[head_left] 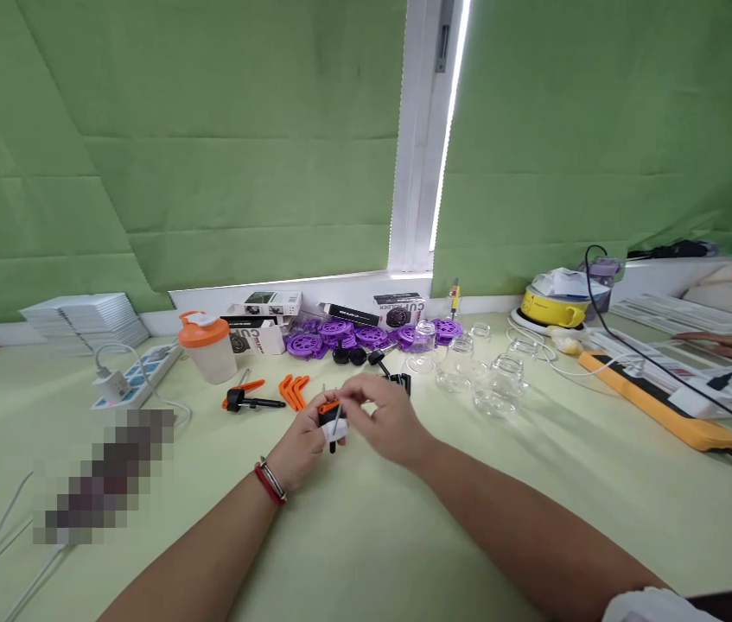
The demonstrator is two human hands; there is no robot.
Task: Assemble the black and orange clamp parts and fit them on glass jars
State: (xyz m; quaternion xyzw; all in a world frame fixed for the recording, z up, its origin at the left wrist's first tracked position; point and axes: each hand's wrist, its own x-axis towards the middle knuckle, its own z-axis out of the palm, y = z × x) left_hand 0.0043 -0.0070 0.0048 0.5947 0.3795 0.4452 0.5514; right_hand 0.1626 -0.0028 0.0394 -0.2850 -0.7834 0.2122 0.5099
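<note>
Probably light and stiff, going by looks: small orange-black-white plastic part (331, 422), w/ a thin metal pin or rod sticking out across the front. Held just above the pale green table (404, 536), near mid-frame, between both hands. Left hand (301, 449) curled round it from below and behind, fingers closed on the body; red and metal bracelets (270, 482) at that wrist. Right hand (386, 422) coming in from the right, thumb and forefinger pinched at the top of the part, other fingers loosely bent; can't tell whether pinching the pin or the orange bit. Best grip prob. on the chunky black/white body, not the thin pin — looks easy to bend or slip. Smooth plastic, so maybe a bit slick. Nearby: orange clips (294, 390) just beyond, black-orange tool (245, 400) to the left, purple discs (340, 333) further back, clear glass jars (499, 380) to the right, shaker bottle w/ orange lid (207, 347).
</note>
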